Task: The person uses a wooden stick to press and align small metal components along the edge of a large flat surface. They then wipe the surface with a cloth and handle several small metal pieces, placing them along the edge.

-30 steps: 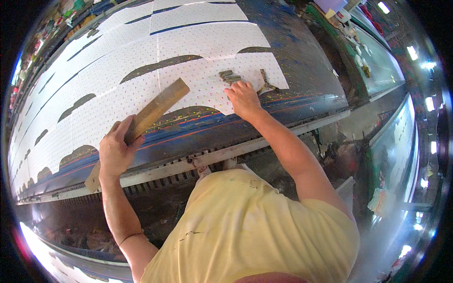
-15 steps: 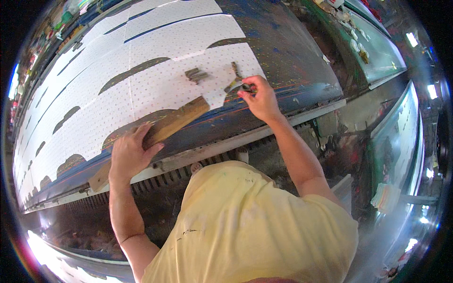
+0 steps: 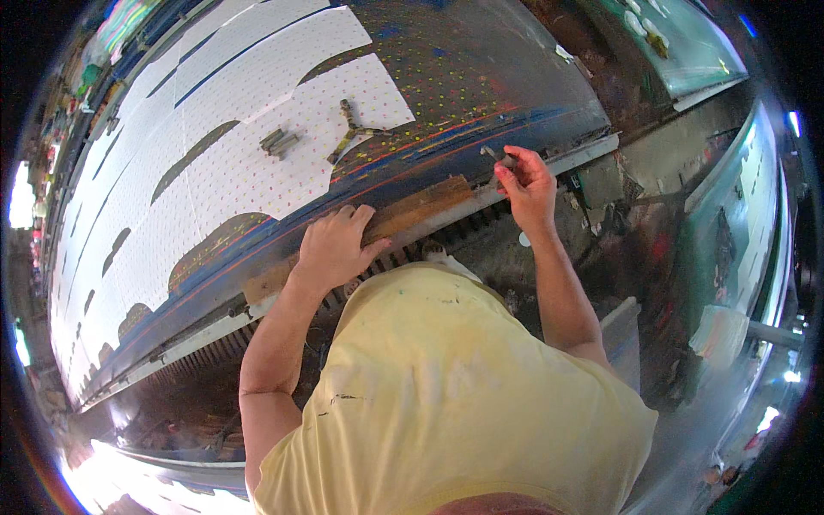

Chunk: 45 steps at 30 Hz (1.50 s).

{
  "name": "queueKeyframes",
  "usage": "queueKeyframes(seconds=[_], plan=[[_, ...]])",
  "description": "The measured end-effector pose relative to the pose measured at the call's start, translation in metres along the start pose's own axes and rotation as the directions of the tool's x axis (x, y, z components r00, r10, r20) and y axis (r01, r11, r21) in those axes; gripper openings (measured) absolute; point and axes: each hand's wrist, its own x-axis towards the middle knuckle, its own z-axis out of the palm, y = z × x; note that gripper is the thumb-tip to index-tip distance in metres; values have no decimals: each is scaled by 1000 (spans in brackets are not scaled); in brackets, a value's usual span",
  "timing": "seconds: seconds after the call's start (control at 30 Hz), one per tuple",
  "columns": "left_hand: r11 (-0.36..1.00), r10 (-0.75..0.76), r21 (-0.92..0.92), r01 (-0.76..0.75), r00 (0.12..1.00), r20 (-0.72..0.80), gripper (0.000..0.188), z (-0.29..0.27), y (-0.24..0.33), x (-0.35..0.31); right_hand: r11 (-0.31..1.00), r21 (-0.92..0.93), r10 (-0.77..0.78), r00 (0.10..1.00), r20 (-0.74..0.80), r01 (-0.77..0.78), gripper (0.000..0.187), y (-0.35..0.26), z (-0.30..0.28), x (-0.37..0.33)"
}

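My left hand grips a long brown wooden board along the near edge of the dark table, thumb apart from the fingers. To its right, my right hand pinches a small dark tool with a bent, shiny tip, raised near the table's front edge. White dotted sheets with curved gaps between them cover the left part of the table. On them lie a Y-shaped, paint-flecked piece and a few short grey-brown bars. My fingers hide part of the board and tool.
The dark tabletop carries coloured specks and orange and blue lines. A pale metal rail runs along its near edge, above a dark slotted strip. Another glass-like table stands at the far right, with a pale folded cloth further down.
The board has moved right and toward me with my left hand, off the sheets to the table edge. My right hand has moved away from the Y-shaped piece, rightward, still holding the tool.
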Motion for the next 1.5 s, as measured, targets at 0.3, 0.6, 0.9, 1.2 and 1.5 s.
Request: queueKeyframes(seconds=[0.3,0.6,0.9,1.2,1.5], plan=[[999,7,-51,-10,999,-52,59,9,-31,-41,983,-154,-70,982,175,98,37,4,25,-34],[996,47,-67,-52,997,-68,58,9,-39,-51,936,-294,-132,969,210,192,32,-8,54,-56],[996,48,-64,-55,994,-102,60,12,-42,-51,896,-379,-153,962,227,231,32,-18,59,-62],[995,57,-81,-63,995,-83,58,9,-41,-50,914,-345,-153,969,193,213,28,-9,62,-59],[994,55,-89,-61,995,-78,61,13,-45,-50,841,-409,-199,906,374,354,31,-5,54,-47]])
